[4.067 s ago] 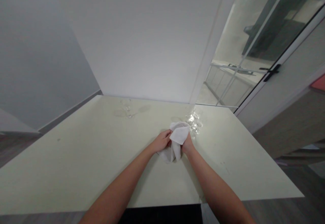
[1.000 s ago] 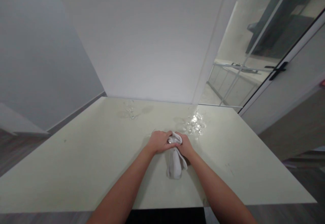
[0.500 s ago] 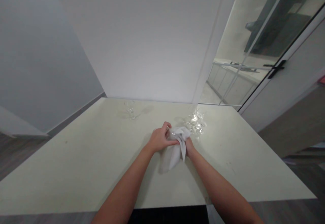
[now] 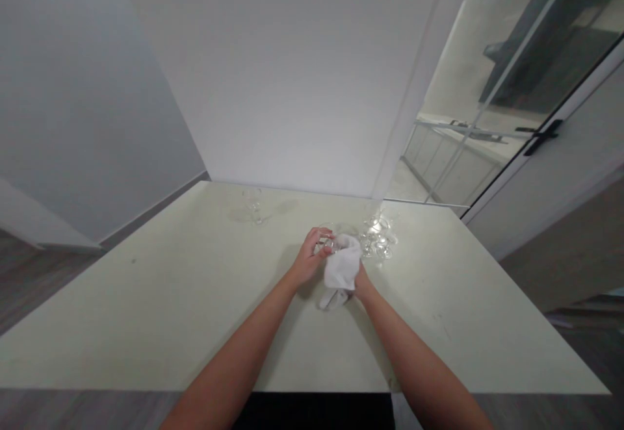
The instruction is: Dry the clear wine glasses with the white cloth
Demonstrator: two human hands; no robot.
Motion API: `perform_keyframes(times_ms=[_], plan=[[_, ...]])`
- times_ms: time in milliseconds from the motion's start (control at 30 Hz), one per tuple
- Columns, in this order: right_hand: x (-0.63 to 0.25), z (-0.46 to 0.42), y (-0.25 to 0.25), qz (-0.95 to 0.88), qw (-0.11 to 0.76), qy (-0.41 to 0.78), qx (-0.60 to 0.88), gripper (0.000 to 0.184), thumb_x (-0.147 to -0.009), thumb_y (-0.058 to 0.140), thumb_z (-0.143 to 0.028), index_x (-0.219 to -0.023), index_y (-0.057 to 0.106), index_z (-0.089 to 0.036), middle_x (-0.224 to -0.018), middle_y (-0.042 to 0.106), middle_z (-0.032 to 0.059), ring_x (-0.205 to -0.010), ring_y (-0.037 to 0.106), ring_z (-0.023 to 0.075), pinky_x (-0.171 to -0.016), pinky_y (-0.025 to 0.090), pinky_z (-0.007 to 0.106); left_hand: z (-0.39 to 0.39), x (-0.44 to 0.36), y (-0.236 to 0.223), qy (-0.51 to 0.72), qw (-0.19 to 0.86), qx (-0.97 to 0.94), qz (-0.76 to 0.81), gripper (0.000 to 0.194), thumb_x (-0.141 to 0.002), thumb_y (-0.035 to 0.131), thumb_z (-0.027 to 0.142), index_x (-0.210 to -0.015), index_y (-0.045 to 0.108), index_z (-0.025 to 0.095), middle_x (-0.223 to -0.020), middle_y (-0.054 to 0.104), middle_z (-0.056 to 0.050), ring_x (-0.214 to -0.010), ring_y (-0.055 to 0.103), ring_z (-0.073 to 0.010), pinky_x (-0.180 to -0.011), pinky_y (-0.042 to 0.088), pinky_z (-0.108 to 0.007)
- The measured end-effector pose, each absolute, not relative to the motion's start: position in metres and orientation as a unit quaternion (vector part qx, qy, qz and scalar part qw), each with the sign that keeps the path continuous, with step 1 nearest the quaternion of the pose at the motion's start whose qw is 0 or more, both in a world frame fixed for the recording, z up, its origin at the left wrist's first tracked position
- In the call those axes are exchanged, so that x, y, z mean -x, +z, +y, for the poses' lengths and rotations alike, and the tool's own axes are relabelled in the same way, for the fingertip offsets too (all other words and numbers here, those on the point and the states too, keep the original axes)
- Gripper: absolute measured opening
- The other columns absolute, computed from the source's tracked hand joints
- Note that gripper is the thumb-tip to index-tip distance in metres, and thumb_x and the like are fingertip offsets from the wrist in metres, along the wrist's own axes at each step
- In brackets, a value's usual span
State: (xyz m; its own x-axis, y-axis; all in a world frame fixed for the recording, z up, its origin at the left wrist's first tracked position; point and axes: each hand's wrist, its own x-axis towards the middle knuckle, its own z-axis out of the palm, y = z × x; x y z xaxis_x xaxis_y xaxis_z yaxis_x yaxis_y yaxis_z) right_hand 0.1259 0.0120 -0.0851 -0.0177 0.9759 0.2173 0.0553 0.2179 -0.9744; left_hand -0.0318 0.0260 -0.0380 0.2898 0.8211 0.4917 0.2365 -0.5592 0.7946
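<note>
My left hand (image 4: 309,254) is closed around a clear glass (image 4: 327,244), its fingers curled over the near side. A white cloth (image 4: 344,262) covers the glass's right part and hangs down toward the table. Behind the cloth, my right hand (image 4: 361,280) grips it from the right; most of its fingers are hidden. Just beyond that hand, several clear glasses (image 4: 377,235) stand in a tight, shiny cluster. One more clear glass, stemmed (image 4: 252,204), is apart at the far left of the table.
The pale table (image 4: 195,300) runs back to a white panel (image 4: 292,92). To the right is a glass-paned door with a black handle (image 4: 543,136). A grey wall (image 4: 121,125) rises at the left.
The cloth has shifted and now drapes as a rounder bunch over the glass. My left hand has turned and moved slightly away from me. The view has tilted a little.
</note>
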Motion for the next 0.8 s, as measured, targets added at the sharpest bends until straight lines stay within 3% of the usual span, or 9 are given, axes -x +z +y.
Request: perform_keyframes(times_ms=[67,167,300,467,533,633,700,800], plan=[[-0.122,0.006,-0.081,-0.59,0.513,0.467,0.412,0.019,-0.068,0.065,-0.03,-0.083,0.069,-0.019,-0.079,0.072,0.0048,-0.076,0.064,0.0215,-0.072,0.054,0.034,0.028,0.03,-0.041,0.485,0.329,-0.732,0.347,0.049,-0.091,0.041,0.058,-0.11,0.06,0.018,-0.121,0.057,-0.012,-0.119,0.05,-0.0233,-0.102,0.039,-0.039],[-0.119,0.0,-0.077,-0.606,0.501,0.488,0.379,0.021,-0.069,0.057,-0.02,-0.084,0.07,-0.016,-0.076,0.071,0.0015,-0.071,0.061,0.0165,-0.072,0.052,0.029,0.031,0.028,-0.045,0.521,0.39,-0.675,0.347,0.051,-0.082,0.056,0.061,-0.108,0.062,0.018,-0.115,0.06,-0.011,-0.112,0.055,-0.0244,-0.096,0.043,-0.037],[-0.119,-0.004,-0.073,-0.584,0.495,0.515,0.385,0.016,-0.068,0.061,-0.021,-0.081,0.069,-0.015,-0.074,0.07,0.0008,-0.07,0.06,0.0151,-0.073,0.051,0.028,0.031,0.03,-0.043,0.561,0.518,-0.551,0.335,0.054,-0.067,0.077,0.049,-0.108,0.062,0.017,-0.096,0.065,-0.006,-0.089,0.061,-0.0186,-0.083,0.046,-0.032],[-0.124,-0.013,-0.065,-0.495,0.368,0.722,0.315,0.021,-0.056,0.076,-0.028,-0.072,0.065,-0.018,-0.066,0.068,0.0028,-0.063,0.064,0.0195,-0.06,0.052,0.03,0.023,0.032,-0.033,0.472,0.709,-0.481,0.205,0.056,-0.071,0.073,0.053,-0.112,0.063,0.016,-0.105,0.068,-0.012,-0.091,0.065,-0.0228,-0.084,0.047,-0.036],[-0.124,-0.012,-0.065,-0.476,0.386,0.727,0.31,0.023,-0.059,0.077,-0.03,-0.075,0.066,-0.017,-0.071,0.07,0.0061,-0.065,0.066,0.0212,-0.061,0.053,0.032,0.023,0.03,-0.033,0.473,0.704,-0.486,0.209,0.058,-0.069,0.076,0.048,-0.115,0.062,0.016,-0.107,0.067,-0.012,-0.092,0.065,-0.0222,-0.082,0.047,-0.034],[-0.118,-0.008,-0.07,-0.501,0.469,0.634,0.358,0.024,-0.066,0.074,-0.031,-0.084,0.069,-0.016,-0.078,0.072,0.0059,-0.068,0.065,0.0191,-0.069,0.054,0.032,0.025,0.025,-0.039,0.52,0.627,-0.5,0.293,0.056,-0.063,0.083,0.038,-0.111,0.065,0.016,-0.096,0.067,-0.005,-0.083,0.062,-0.0152,-0.075,0.046,-0.026],[-0.114,-0.007,-0.073,-0.528,0.48,0.591,0.376,0.026,-0.064,0.075,-0.03,-0.085,0.07,-0.015,-0.077,0.072,0.0049,-0.072,0.066,0.0192,-0.073,0.054,0.032,0.028,0.024,-0.043,0.532,0.609,-0.492,0.324,0.055,-0.062,0.084,0.036,-0.11,0.064,0.016,-0.09,0.066,-0.003,-0.079,0.062,-0.0136,-0.072,0.045,-0.025],[-0.112,-0.009,-0.072,-0.48,0.443,0.664,0.363,0.034,-0.068,0.072,-0.039,-0.09,0.07,-0.013,-0.078,0.073,0.008,-0.073,0.068,0.0216,-0.07,0.055,0.034,0.03,0.027,-0.047,0.524,0.663,-0.463,0.268,0.061,-0.065,0.081,0.046,-0.114,0.061,0.016,-0.096,0.069,-0.008,-0.081,0.064,-0.0169,-0.075,0.048,-0.029]])
